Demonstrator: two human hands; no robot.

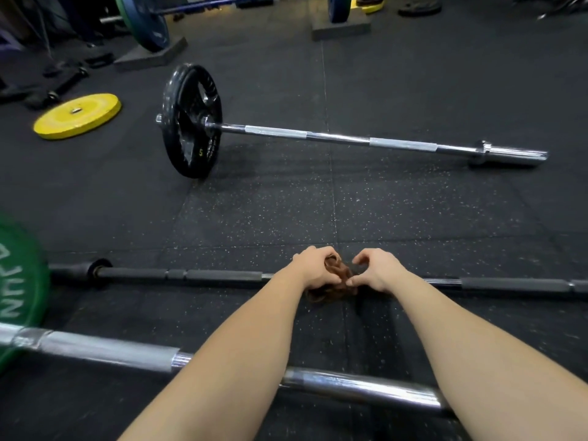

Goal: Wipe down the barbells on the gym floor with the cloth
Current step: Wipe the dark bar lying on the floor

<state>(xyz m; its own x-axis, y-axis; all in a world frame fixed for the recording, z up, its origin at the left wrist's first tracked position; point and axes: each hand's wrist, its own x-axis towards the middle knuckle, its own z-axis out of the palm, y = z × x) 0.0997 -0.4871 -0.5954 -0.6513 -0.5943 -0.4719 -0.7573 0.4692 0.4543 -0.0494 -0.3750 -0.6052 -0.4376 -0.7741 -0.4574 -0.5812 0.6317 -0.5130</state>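
Both hands meet mid-floor: left hand (313,268) and right hand (375,272) pinch the bunched brown cloth (337,275) at the middle of the black barbell (210,275). The near chrome barbell (105,348) crosses under the forearms, with a green plate (19,281) on its left. Beyond lies the far chrome barbell (350,140) with its black plate (191,122), and a yellow plate (78,116) lies flat far left.

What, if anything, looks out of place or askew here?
The silver barbell carries a black plate on one end only, so it slopes down toward its bare end. A yellow plate lies flat nearby, apart from it. Nothing looks spilled.
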